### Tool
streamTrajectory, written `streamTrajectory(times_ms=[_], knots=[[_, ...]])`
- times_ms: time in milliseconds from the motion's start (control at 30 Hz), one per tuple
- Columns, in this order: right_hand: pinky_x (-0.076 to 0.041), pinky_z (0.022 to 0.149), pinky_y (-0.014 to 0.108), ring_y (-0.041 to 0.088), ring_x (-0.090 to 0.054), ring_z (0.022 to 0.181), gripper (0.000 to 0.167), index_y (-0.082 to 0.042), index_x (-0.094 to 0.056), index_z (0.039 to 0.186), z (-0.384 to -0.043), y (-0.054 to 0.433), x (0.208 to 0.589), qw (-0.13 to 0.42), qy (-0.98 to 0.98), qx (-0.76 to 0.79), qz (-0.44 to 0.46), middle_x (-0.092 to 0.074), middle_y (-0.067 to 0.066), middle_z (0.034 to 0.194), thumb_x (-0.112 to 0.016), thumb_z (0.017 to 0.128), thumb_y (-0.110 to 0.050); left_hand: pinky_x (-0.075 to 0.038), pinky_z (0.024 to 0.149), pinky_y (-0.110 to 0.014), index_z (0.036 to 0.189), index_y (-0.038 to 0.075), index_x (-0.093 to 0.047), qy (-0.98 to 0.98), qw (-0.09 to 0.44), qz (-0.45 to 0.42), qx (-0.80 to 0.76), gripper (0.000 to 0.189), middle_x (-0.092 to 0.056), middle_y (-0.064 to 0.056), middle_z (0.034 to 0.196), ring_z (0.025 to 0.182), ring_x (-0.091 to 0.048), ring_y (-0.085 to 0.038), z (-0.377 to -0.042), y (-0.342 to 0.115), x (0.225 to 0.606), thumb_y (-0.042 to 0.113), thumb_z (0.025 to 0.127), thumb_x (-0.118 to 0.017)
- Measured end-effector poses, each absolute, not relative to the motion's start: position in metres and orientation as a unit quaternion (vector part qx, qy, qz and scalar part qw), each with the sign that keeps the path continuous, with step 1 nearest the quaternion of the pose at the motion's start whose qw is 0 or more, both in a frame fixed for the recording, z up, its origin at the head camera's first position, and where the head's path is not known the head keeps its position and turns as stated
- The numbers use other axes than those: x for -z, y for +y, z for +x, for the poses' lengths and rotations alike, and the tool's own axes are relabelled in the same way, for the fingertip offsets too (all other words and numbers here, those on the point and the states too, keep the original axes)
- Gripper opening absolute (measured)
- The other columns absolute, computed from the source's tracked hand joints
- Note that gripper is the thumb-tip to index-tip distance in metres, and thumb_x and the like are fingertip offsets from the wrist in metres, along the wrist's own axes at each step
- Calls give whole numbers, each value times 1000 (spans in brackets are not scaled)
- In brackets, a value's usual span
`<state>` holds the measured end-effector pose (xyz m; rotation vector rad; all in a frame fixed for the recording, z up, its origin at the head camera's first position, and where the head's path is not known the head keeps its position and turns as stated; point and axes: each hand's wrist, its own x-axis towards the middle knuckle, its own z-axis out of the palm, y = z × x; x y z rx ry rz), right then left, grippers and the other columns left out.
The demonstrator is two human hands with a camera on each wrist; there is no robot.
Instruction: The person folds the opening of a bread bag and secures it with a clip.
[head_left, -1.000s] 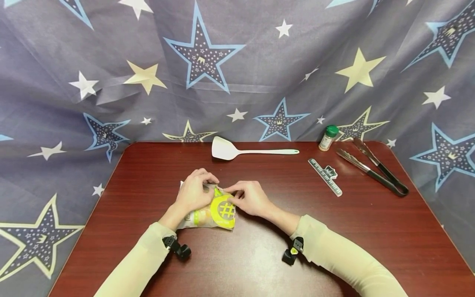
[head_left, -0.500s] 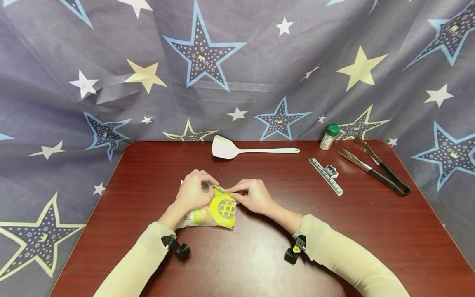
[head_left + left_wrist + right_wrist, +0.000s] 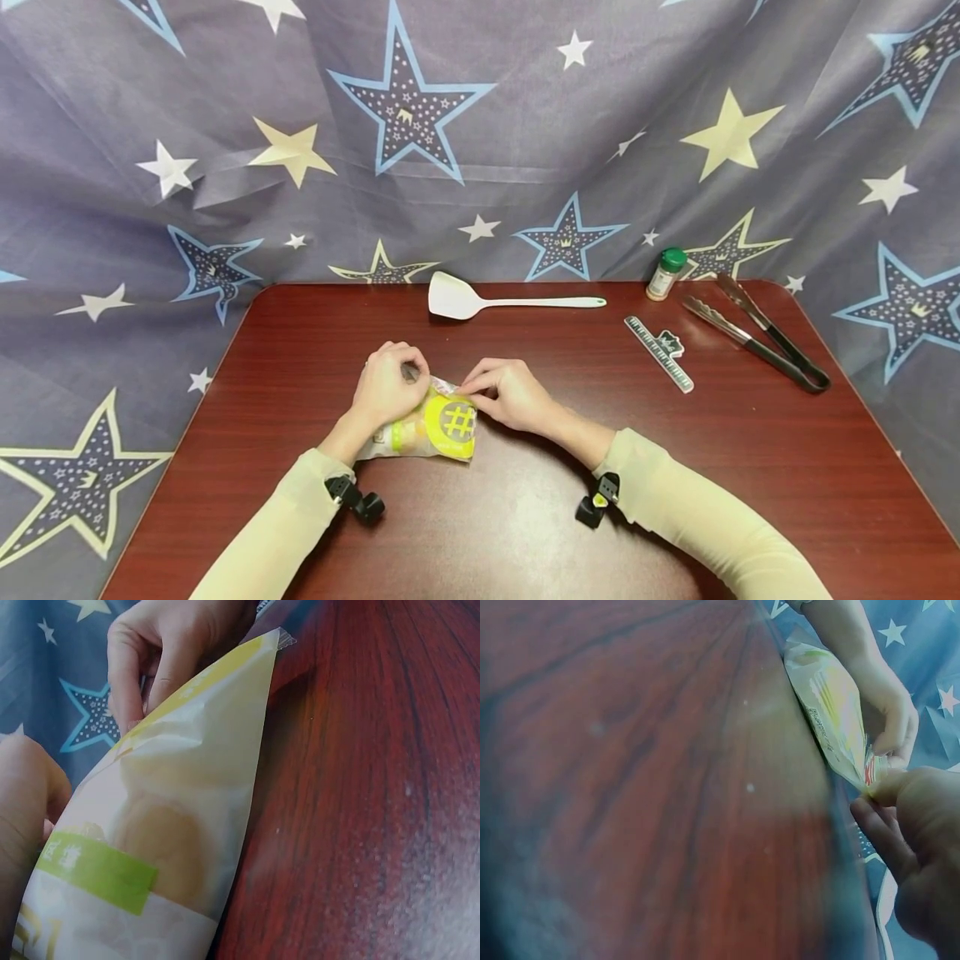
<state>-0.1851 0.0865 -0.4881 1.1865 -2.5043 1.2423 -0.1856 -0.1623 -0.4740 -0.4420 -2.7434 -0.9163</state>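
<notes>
A plastic snack bag [image 3: 420,433] with a yellow circle and a green band lies on the table, left of the middle. Through its translucent film in the left wrist view, a round tan item shows inside the bag [image 3: 187,757]. My left hand [image 3: 388,385] pinches the bag's top edge with curled thumb and forefinger. On the same edge, my right hand [image 3: 513,394] pinches near the right corner. The right wrist view shows that thumb and finger of the right hand [image 3: 922,832] meeting at the bag's corner. The left palm hides part of the bag.
A white spatula [image 3: 457,300] lies along the back edge of the reddish-brown table [image 3: 525,533]. To the right are a green-capped shaker [image 3: 664,275], a clip with a piano-key pattern [image 3: 660,354] and black-handled metal tongs [image 3: 765,342]. A star-patterned cloth [image 3: 480,150] hangs behind.
My left fingers have drawn back leftward along the bag's top edge and curled more, showing more of that edge. The right hand has shifted slightly and keeps its pinch.
</notes>
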Motion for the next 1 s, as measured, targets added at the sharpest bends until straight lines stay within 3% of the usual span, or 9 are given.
streamTrajectory(times_ms=[167, 333, 600, 767, 1000], knots=[[-59, 84, 21, 11, -74, 93, 16, -14, -86, 104, -185, 87, 484, 63, -819, -378, 428, -77, 0, 101, -78, 93, -6, -50, 85, -49, 89, 21, -83, -947, 72, -140, 281, 14, -77, 2, 93, 95, -64, -26, -187, -161, 472, 19, 79, -74], [-59, 76, 22, 9, -69, 84, 16, -14, -85, 105, -187, 85, 483, 20, -814, -386, 434, -73, -1, 102, -78, 91, -10, -47, 89, -51, 83, 24, -81, -955, 43, -144, 257, 10, -71, 2, 87, 97, -61, -27, -188, -159, 470, 21, 81, -72], [-56, 69, 20, 1, -66, 70, 16, -15, -85, 108, -197, 77, 475, -62, -862, -396, 311, -81, -3, 89, -73, 100, -23, -48, 85, -50, 77, 23, -75, -956, 38, -160, 244, 5, -65, 2, 83, 95, -59, -26, -190, -159, 470, 21, 78, -71], [-51, 67, 19, -2, -60, 66, 14, -17, -87, 95, -202, 71, 467, -113, -876, -380, 273, -78, -7, 78, -75, 97, -24, -46, 78, -44, 74, 23, -74, -948, 20, -176, 266, 10, -65, 1, 81, 90, -58, -25, -193, -160, 467, 15, 80, -71], [-54, 65, 20, 2, -67, 63, 7, -14, -86, 95, -201, 69, 463, -178, -863, -408, 240, -80, -3, 78, -81, 92, -18, -50, 79, -38, 81, 20, -80, -934, -23, -180, 309, 16, -73, -1, 85, 86, -64, -23, -204, -170, 463, 8, 82, -70]])
